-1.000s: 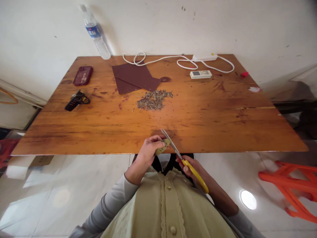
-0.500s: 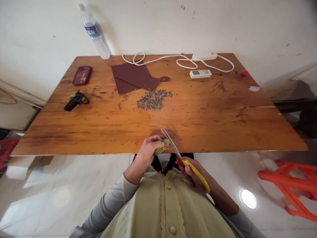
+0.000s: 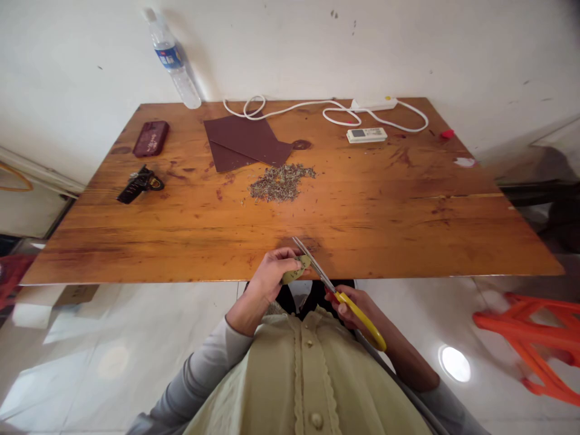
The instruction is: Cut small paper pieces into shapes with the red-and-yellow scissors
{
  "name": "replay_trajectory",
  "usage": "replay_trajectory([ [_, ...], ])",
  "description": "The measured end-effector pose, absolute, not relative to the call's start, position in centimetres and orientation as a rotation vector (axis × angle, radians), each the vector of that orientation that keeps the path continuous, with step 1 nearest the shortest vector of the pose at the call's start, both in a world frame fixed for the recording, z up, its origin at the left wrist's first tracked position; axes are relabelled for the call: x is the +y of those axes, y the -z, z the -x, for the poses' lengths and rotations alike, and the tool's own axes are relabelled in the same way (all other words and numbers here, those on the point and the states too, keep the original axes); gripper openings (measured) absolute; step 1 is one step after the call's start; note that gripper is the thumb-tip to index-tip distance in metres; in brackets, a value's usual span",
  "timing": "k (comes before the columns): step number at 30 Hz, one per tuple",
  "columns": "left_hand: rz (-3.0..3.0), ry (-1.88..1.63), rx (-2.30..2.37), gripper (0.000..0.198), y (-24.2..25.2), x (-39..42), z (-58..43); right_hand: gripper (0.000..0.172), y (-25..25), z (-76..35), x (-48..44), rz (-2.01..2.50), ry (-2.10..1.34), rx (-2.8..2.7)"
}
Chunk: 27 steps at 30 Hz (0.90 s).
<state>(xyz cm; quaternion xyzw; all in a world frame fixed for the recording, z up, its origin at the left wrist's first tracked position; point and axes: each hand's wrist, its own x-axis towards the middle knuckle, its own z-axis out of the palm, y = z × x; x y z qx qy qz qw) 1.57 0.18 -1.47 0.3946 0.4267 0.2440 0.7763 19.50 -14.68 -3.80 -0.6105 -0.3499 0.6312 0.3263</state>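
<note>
Olive scrap (image 3: pixel 296 270) in my left hand (image 3: pixel 272 275): mostly under fingers, shape and material unclear. Scissors (image 3: pixel 338 296): my right hand (image 3: pixel 351 305) wraps yellow handle, fingers inside loops hidden; blades too thin to tell gap. Heap of clippings (image 3: pixel 281 181) on tabletop (image 3: pixel 408 211): single bits too small to make out. Bottle (image 3: pixel 172 57) label, remote (image 3: pixel 366 134) display: unreadable. Black object (image 3: pixel 138 184) at left: kind unclear. Orange stool (image 3: pixel 539 344) cut by right edge. My sleeves (image 3: pixel 199 374) run off bottom edge.
</note>
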Motion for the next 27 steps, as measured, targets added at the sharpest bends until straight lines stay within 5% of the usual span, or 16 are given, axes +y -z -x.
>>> replay_trajectory([
  [9, -0.836, -0.474, 0.908, 0.016, 1.1, 0.4, -1.6, 0.077, 3.6, -20.2, -14.7, 1.496, -1.547, -1.112],
  [17, -0.832, -0.472, 0.895, 0.015, 0.6, 0.4, -1.7, 0.040, 2.9, -21.0, -13.8, 1.597, -1.553, -1.142],
  [27, -0.766, -0.455, 0.904, 0.017, 1.2, 0.5, -1.6, 0.066, 4.2, -20.1, -14.9, 1.567, -1.676, -0.870],
])
